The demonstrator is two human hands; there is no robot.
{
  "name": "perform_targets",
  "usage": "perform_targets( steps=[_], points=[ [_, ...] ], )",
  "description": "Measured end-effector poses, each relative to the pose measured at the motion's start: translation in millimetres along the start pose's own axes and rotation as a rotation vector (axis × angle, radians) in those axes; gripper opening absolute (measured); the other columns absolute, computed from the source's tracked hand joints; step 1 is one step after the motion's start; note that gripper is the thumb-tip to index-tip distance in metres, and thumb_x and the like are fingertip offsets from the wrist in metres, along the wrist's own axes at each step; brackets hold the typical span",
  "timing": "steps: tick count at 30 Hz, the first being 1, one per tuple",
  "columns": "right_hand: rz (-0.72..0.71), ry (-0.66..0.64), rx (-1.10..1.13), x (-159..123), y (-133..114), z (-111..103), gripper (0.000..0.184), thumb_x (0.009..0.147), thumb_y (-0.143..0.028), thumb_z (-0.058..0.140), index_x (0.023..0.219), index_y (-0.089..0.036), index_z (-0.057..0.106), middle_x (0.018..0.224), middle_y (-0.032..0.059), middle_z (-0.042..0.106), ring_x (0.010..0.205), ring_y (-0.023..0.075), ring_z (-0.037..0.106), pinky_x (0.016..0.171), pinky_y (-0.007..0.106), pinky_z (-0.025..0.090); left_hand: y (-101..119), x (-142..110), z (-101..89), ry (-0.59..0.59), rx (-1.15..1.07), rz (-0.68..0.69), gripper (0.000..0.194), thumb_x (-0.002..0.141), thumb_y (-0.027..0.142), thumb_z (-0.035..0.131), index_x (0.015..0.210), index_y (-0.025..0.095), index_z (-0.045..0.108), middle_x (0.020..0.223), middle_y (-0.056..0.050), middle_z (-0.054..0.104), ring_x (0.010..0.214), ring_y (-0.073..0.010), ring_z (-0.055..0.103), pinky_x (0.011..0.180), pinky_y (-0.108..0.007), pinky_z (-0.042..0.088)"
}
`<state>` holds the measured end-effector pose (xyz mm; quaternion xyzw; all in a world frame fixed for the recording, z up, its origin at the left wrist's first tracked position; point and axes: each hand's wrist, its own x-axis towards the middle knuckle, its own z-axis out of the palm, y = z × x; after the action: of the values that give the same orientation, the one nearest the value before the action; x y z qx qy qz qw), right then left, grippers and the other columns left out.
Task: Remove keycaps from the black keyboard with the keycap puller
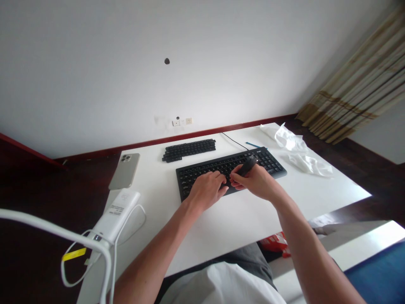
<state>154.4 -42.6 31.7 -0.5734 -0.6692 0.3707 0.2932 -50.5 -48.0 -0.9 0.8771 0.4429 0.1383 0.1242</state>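
Observation:
A black keyboard [265, 160] lies on the white table in front of me. Its left and middle part looks bare of keycaps, while the right end shows keys in rows. My left hand [208, 185] rests on the front middle of the keyboard, fingers slightly bent and apart, with nothing visible in it. Close beside it, my right hand [251, 180] is closed around a thick black handheld tool [247, 166], tilted over the keyboard. The tool's working tip is hidden by the fingers. Behind the keyboard sit black keycaps [190, 149], laid out in rows.
A phone [125, 171] lies face down at the table's left edge, near a white power bank [117, 213] with a white cable. Crumpled clear plastic bags [289, 139] and a thin blue stick [252, 145] lie at the back right. A curtain [351, 97] hangs beyond.

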Motion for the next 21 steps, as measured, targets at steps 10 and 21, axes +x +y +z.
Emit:
perform_targets(
  steps=[10, 21],
  points=[
    [-0.044, 0.162, -0.128, -38.8, -7.0, 18.2, 0.019, 0.093, -0.037, 0.065, 0.089, -0.024, 0.078, 0.076, 0.0018, 0.077, 0.065, 0.0200, 0.069, 0.061, 0.029, 0.050, -1.3, -1.9, -0.9, 0.013, -0.051, -0.023, 0.013, 0.098, 0.033, 0.072, 0.107, 0.024, 0.071, 0.106, -0.001, 0.071, 0.098, -0.0201, 0.070, 0.087, -0.032, 0.057],
    [-0.011, 0.322, 0.071, -67.6, 13.7, 40.3, 0.026, 0.096, -0.047, 0.067, 0.099, -0.023, 0.077, 0.094, 0.0066, 0.081, 0.079, 0.0234, 0.073, 0.071, 0.032, 0.057, -0.6, -2.0, -1.2, 0.026, -0.085, -0.033, 0.011, 0.098, 0.032, 0.071, 0.105, 0.024, 0.070, 0.106, -0.002, 0.072, 0.097, -0.0196, 0.070, 0.088, -0.031, 0.056]
  ],
)
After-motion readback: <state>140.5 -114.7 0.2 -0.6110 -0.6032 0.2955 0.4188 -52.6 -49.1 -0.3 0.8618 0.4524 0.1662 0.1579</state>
